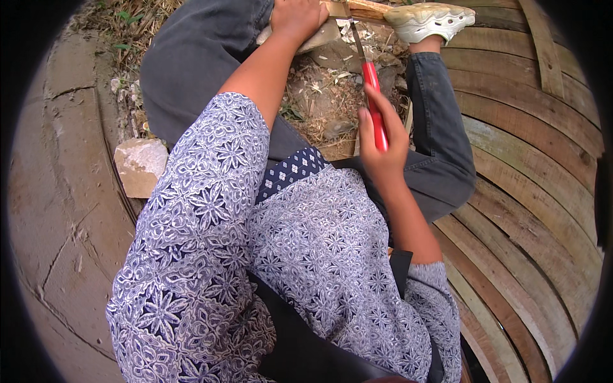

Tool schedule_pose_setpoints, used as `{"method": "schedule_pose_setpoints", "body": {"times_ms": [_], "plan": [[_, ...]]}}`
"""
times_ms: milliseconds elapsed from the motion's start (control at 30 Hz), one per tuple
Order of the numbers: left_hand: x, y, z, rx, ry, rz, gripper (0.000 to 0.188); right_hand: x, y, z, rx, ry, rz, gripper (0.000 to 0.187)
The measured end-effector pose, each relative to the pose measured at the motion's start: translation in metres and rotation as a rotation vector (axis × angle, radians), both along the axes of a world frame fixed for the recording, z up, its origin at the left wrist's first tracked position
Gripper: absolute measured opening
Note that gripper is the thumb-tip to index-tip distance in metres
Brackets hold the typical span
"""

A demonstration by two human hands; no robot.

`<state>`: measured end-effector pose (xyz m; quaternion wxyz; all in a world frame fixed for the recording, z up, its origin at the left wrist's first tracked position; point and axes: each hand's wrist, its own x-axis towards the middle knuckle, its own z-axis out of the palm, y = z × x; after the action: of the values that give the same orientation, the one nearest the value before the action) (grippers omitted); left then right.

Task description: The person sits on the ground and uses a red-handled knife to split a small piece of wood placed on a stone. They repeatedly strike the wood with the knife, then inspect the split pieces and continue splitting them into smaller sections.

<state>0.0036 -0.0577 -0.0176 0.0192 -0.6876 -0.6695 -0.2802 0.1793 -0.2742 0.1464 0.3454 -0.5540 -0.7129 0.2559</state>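
Note:
At the top edge, my left hand (297, 20) presses down on the near end of a pale piece of wood (337, 10), its fingers curled and partly cut off by the frame. Right of it, my right hand (385, 140) is wrapped round the red handle of a saw (377, 121). The saw's narrow dark blade runs up and away from me to the wood, seen nearly edge-on, and crosses it. My foot in a white-soled shoe (434, 22) rests against the wood's right end. A flat stone (322, 37) lies under the left hand.
Wooden slats (511, 140) spread along the right side, with a loose board (543, 48) across them. A pale block (140, 167) stands by the cracked concrete (57, 210) at left. Shavings litter the soil (325, 96) between my legs.

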Motion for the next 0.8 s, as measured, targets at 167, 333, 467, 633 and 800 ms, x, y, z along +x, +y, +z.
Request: {"method": "schedule_pose_setpoints", "body": {"times_ms": [167, 333, 467, 633, 800], "plan": [[-0.001, 0.000, -0.002, 0.000, 0.028, -0.034, 0.030, 0.019, -0.049, 0.036, -0.183, 0.016, -0.116, 0.039], [0.004, -0.014, 0.007, -0.036, 0.041, -0.027, 0.031, 0.000, 0.019, -0.003, 0.004, 0.044, -0.036, 0.033], [0.005, -0.001, 0.004, 0.024, 0.071, -0.028, 0.033, -0.029, 0.104, -0.042, 0.125, 0.086, -0.033, 0.031], [0.004, 0.005, 0.001, 0.022, -0.016, -0.052, 0.033, -0.040, 0.101, -0.045, 0.041, -0.015, -0.019, 0.033], [0.000, -0.002, -0.007, 0.049, 0.042, -0.011, 0.032, 0.005, -0.001, 0.004, -0.120, -0.006, 0.040, 0.035]]}}
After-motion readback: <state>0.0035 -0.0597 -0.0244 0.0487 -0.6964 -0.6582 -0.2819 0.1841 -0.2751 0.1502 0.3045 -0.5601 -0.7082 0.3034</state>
